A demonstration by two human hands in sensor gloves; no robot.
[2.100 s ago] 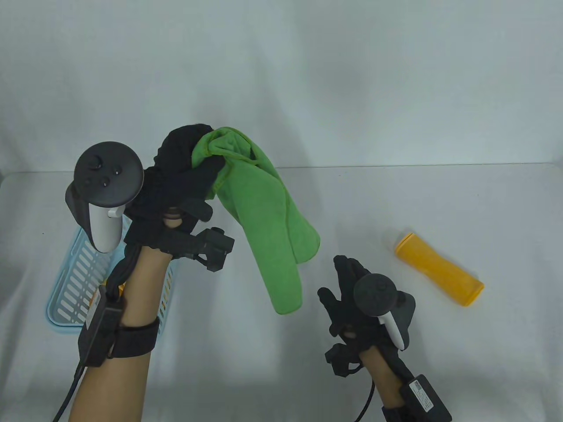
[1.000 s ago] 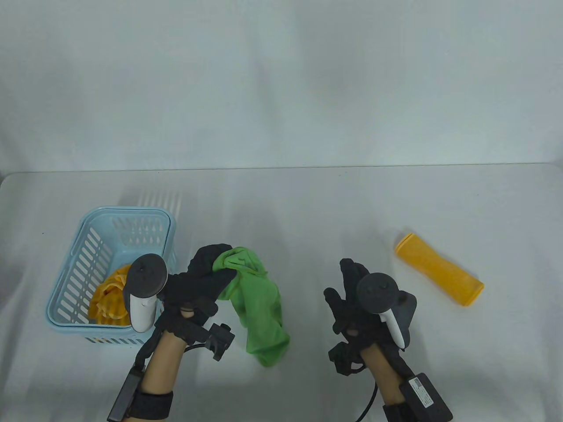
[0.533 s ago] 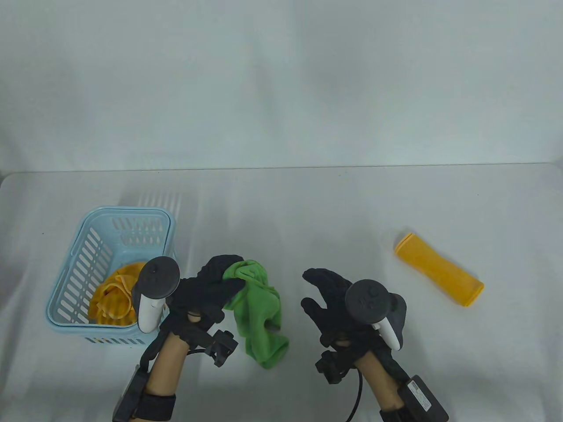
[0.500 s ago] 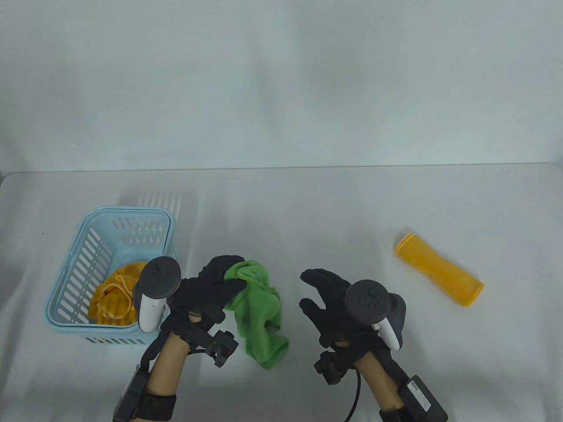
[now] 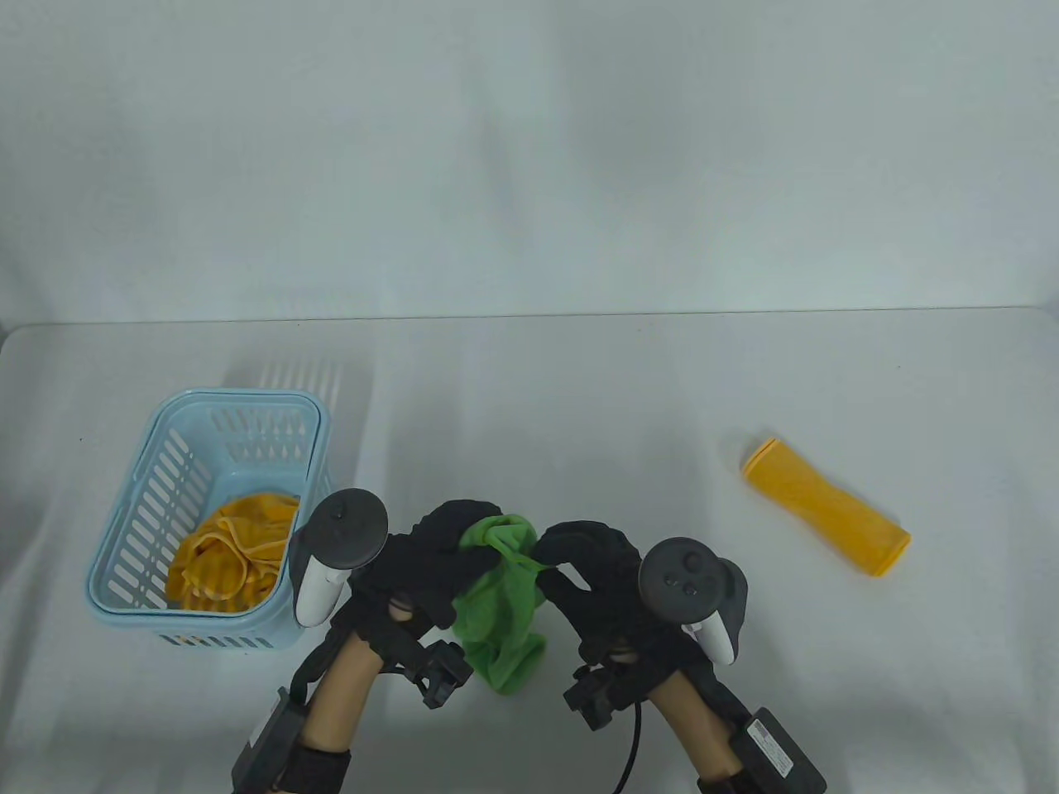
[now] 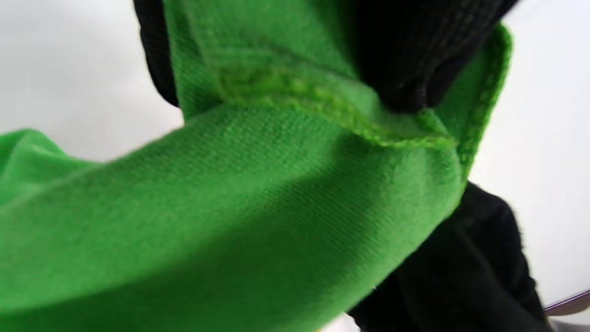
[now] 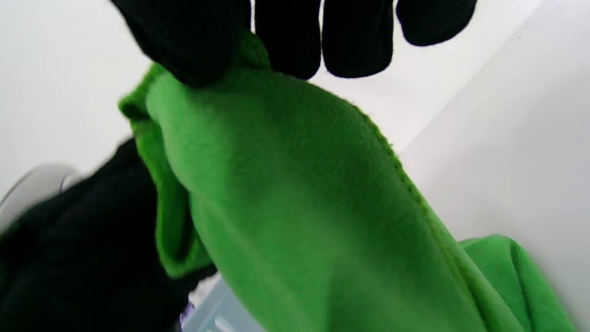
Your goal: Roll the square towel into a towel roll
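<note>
I am looking at what seems a recording setup rather than a home: a white-draped table (image 5: 579, 397) is standing before a plain white backdrop (image 5: 529, 149) (no furniture showing), and trackers (image 5: 687, 579) are riding on gloved hands.

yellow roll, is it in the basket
No, the yellow roll lies on the table, far right of the basket.

my left hand (image 5: 438, 558) gripped the bunched green towel (image 5: 500, 604) near its top, my right hand (image 5: 591, 571) touching it alongside. a yellow towel roll (image 5: 825, 506) lay apart; a blue basket (image 5: 132, 529) held yellow cloth (image 5: 223, 562).
</note>
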